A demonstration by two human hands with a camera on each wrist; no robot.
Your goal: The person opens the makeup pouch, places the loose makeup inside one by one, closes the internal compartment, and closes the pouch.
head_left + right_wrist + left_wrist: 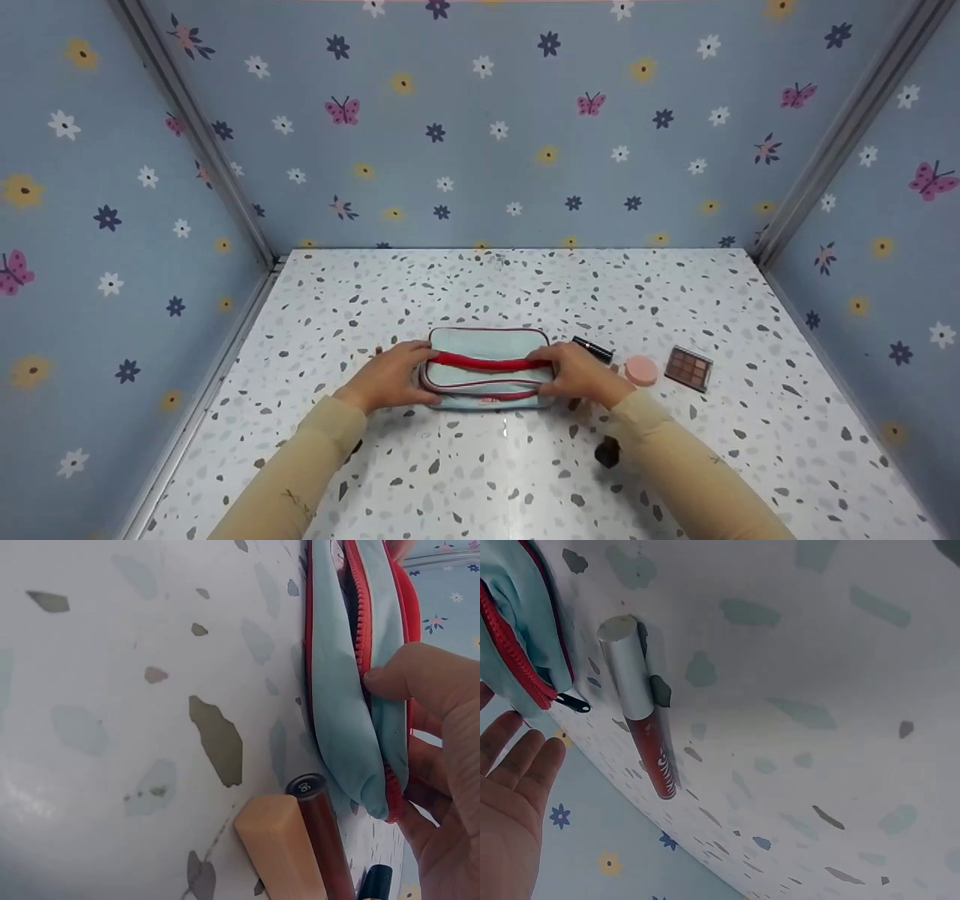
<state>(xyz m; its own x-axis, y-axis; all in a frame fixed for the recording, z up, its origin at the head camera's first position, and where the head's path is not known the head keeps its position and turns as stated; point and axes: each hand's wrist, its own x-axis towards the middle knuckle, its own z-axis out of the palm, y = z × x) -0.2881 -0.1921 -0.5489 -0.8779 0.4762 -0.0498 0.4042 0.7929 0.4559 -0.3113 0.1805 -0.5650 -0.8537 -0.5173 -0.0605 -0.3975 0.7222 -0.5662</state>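
Observation:
A light blue zip pouch with red piping and a red handle strap lies on the speckled table between both hands. At its left end, my left hand grips it with the thumb at the front and the fingers at the back. My right hand pinches the right end. In the right wrist view its thumb presses by the red zip, which is parted over a dark gap. A lip gloss tube with a silver cap lies beside the pouch's left end.
Right of the pouch lie a black tube, a pink round item and an eyeshadow palette. A peach block-shaped item and a brown tube lie near the right hand. A dark item sits beside the right forearm. Flowered walls enclose the table.

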